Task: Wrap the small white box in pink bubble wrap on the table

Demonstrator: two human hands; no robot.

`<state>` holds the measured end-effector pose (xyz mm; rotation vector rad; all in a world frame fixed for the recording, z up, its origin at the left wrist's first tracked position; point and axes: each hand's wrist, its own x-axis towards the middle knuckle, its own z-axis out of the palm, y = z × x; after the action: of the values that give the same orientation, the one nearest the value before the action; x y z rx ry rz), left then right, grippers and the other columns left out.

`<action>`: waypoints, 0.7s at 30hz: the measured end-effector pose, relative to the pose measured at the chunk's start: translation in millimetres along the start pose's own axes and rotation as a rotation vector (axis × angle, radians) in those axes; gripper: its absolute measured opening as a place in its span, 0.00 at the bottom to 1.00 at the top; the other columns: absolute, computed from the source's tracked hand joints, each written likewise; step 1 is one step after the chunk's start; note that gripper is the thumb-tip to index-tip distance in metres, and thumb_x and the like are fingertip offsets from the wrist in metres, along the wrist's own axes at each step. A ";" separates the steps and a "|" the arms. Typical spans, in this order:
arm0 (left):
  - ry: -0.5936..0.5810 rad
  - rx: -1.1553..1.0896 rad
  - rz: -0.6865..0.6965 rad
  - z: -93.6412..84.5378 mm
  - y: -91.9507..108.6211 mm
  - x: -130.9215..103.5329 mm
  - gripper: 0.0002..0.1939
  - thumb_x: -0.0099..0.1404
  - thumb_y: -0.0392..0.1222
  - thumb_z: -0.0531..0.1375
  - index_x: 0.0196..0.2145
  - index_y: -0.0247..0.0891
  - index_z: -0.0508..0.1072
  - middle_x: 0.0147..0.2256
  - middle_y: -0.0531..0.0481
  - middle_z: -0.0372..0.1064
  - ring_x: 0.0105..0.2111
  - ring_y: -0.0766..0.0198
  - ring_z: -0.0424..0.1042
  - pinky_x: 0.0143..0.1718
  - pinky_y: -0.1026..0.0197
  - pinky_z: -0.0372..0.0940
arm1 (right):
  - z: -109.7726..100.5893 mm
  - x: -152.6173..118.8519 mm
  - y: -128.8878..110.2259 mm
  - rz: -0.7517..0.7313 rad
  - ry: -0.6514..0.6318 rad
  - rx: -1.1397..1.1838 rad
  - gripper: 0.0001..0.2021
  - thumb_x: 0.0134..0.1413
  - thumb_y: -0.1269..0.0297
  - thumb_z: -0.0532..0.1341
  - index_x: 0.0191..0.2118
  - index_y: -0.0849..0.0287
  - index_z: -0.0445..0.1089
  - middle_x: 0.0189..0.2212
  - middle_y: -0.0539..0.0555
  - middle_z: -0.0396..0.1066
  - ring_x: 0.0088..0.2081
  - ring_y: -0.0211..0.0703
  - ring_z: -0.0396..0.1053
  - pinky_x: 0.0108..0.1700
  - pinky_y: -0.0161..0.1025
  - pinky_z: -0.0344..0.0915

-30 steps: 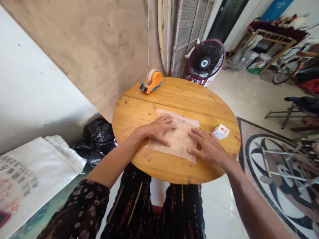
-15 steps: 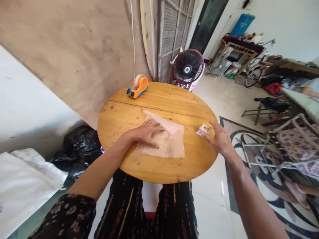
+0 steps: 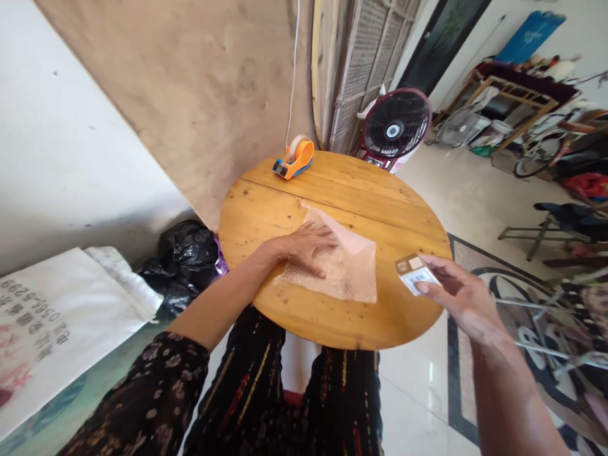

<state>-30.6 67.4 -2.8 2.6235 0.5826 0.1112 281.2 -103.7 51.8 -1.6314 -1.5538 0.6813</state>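
Observation:
A sheet of bubble wrap (image 3: pixel 351 275) lies on the round wooden table (image 3: pixel 266 206), its far right corner folded over. My left hand (image 3: pixel 308 248) rests flat on the sheet's left part, fingers spread. At the table's right side, my right hand (image 3: pixel 458 288) grips a small cardboard box (image 3: pixel 417 275) between thumb and fingers. The box is tilted, with a white side bearing a barcode facing me and a brown face on top. Near the far edge of the table stands an orange and blue tape dispenser (image 3: pixel 297 158) with a roll of tape.
A fan (image 3: pixel 396 126) stands just behind the table. Black plastic bags (image 3: pixel 185 259) and a white printed sack (image 3: pixel 71 316) lie at the left. Folding chairs stand on the right, and a bicycle (image 3: pixel 541 152) is farther back.
My right hand has closed on the small box, lifted it and tipped it. My left hand stays on the bubble wrap. The whole view has shifted, so things appear farther right.

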 end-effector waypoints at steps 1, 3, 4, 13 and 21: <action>-0.005 0.011 -0.003 -1.2 1.3 -0.5 0.46 0.50 0.68 0.63 0.62 0.44 0.62 0.64 0.41 0.52 0.64 0.40 0.47 0.63 0.41 0.39 | 4.4 -3.1 -12.7 -0.018 -0.056 0.021 0.24 0.44 0.54 0.70 0.49 0.50 0.71 0.45 0.55 0.76 0.46 0.53 0.74 0.52 0.50 0.69; -0.013 0.039 -0.001 -3.0 3.1 -1.0 0.45 0.50 0.68 0.63 0.61 0.43 0.63 0.61 0.40 0.57 0.61 0.40 0.51 0.62 0.42 0.43 | 17.6 -6.3 -37.1 -0.063 -0.189 0.020 0.25 0.43 0.54 0.71 0.50 0.51 0.71 0.45 0.56 0.76 0.46 0.54 0.73 0.51 0.50 0.69; -0.007 0.048 0.005 -3.3 3.4 -0.9 0.45 0.50 0.67 0.63 0.61 0.43 0.64 0.59 0.41 0.60 0.59 0.41 0.53 0.62 0.42 0.44 | 26.5 -6.2 -47.7 -0.091 -0.265 0.016 0.25 0.44 0.55 0.70 0.50 0.51 0.71 0.45 0.56 0.76 0.46 0.53 0.73 0.50 0.49 0.69; 0.012 0.021 -0.004 2.7 0.9 1.1 0.38 0.56 0.62 0.60 0.61 0.45 0.62 0.64 0.43 0.52 0.64 0.41 0.47 0.64 0.41 0.37 | 110.5 39.1 -69.0 -0.141 -0.795 0.133 0.21 0.46 0.56 0.68 0.47 0.54 0.72 0.43 0.50 0.74 0.46 0.48 0.71 0.49 0.44 0.66; 0.062 0.003 0.037 -0.7 1.8 0.1 0.44 0.50 0.62 0.65 0.62 0.45 0.60 0.62 0.42 0.54 0.64 0.39 0.47 0.63 0.42 0.42 | 95.4 78.9 -39.8 -0.167 -0.602 0.041 0.21 0.45 0.50 0.68 0.44 0.54 0.72 0.56 0.56 0.68 0.58 0.55 0.63 0.60 0.53 0.58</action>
<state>-30.0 66.3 -1.4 2.6422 0.5558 0.2035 190.1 -11.7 40.6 -1.3058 -2.0492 1.1747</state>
